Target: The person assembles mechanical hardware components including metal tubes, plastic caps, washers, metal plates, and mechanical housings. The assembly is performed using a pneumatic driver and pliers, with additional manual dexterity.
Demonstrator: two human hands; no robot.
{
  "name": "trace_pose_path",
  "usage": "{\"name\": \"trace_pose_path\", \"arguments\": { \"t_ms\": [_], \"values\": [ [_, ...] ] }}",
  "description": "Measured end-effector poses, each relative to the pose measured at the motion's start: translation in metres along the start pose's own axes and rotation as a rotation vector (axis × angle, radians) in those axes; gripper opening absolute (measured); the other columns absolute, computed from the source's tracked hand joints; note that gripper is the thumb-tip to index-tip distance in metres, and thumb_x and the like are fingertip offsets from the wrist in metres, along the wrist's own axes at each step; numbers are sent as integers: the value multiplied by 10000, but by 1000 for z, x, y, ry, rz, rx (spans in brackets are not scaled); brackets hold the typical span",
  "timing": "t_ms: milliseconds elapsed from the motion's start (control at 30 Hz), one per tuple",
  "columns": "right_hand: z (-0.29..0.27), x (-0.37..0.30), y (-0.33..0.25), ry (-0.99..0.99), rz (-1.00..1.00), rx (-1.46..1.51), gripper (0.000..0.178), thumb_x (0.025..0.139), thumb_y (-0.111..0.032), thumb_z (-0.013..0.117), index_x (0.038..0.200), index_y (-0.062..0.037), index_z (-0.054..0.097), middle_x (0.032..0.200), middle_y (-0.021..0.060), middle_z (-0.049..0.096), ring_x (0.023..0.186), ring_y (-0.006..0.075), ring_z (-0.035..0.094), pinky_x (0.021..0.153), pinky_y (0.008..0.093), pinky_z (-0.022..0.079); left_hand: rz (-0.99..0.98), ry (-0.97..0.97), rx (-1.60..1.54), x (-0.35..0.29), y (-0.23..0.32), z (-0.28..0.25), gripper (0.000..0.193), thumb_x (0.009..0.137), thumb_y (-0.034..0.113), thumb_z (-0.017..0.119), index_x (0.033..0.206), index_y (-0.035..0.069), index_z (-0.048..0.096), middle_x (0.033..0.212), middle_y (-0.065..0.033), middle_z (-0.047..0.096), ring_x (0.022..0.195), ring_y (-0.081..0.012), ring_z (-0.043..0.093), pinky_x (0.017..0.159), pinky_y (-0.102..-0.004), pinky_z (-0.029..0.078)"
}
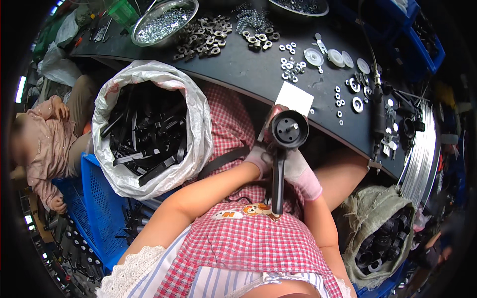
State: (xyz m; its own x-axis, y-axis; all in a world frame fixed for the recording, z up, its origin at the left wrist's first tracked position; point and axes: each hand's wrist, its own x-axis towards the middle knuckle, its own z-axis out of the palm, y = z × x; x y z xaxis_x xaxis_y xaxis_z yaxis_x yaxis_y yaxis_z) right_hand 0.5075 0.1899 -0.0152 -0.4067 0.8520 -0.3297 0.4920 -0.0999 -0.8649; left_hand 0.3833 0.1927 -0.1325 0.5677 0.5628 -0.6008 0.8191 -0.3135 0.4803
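In front of my lap, at the table's edge, is a black plastic part with a round cup-shaped head (289,129) and a long straight handle pointing down toward me. A metal stud shows in the middle of the cup. My left hand (260,155), in a pale glove, grips it from the left, its fingers mostly hidden behind the part. On the other side my right hand (299,171), in a white and pink glove, is closed around it below the head. Just beyond the cup, a white square piece (294,97) sits at the table's edge.
On the dark table (238,69) lie metal nuts (206,37), springs (253,20), white discs (336,58) and washers. A steel bowl (164,22) holds small hardware. A white sack (201,119) of black parts stands left, a green sack (380,198) right. Another person (49,144) sits at left.
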Motion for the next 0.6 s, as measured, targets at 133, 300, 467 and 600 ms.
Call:
{"name": "trace_pose_path", "arguments": {
  "t_ms": [133, 300, 467, 600],
  "values": [
    [6, 18, -2, -212, -317, -73, 400, 887, -391, 602, 1165, -103, 600, 1177, 67, 626, 1116, 209, 576, 976, 341, 441, 0, 6, -2, -33, -23, 37, 478, 869, 429, 499, 1273, 185, 572, 1295, -127, 571, 1190, -319, 542, 1039, -381, 382],
    [26, 6, -6, -93, -322, 66, 246, 844, -158, 724, 1019, -53, 586, 865, 18, 587, 785, 129, 558, 711, 291, 472, -39, -214, 171, -51, -21, 21, 489, 917, 444, 399, 1278, 159, 566, 1264, -114, 598, 1161, -318, 571, 1043, -479, 331],
    [28, 14, 0, -276, 19, 502, 367, 834, -189, 727, 1107, -25, 544, 897, 30, 589, 831, 117, 568, 720, 283, 471, -129, -220, 170, -73, -4, -31, 436, 937, 402, 360, 1241, 187, 588, 1192, -105, 641, 1075, -286, 624, 959, -491, 403],
    [16, 11, 16, -378, 32, 687, 518, 845, -246, 706, 1258, -21, 487, 1056, 48, 583, 938, 148, 579, 845, 304, 483, -92, 76, 80, -44, -18, 0, 393, 899, 400, 420, 1090, 163, 669, 1102, -89, 669, 985, -319, 638, 883, -446, 475]
  ]
}}
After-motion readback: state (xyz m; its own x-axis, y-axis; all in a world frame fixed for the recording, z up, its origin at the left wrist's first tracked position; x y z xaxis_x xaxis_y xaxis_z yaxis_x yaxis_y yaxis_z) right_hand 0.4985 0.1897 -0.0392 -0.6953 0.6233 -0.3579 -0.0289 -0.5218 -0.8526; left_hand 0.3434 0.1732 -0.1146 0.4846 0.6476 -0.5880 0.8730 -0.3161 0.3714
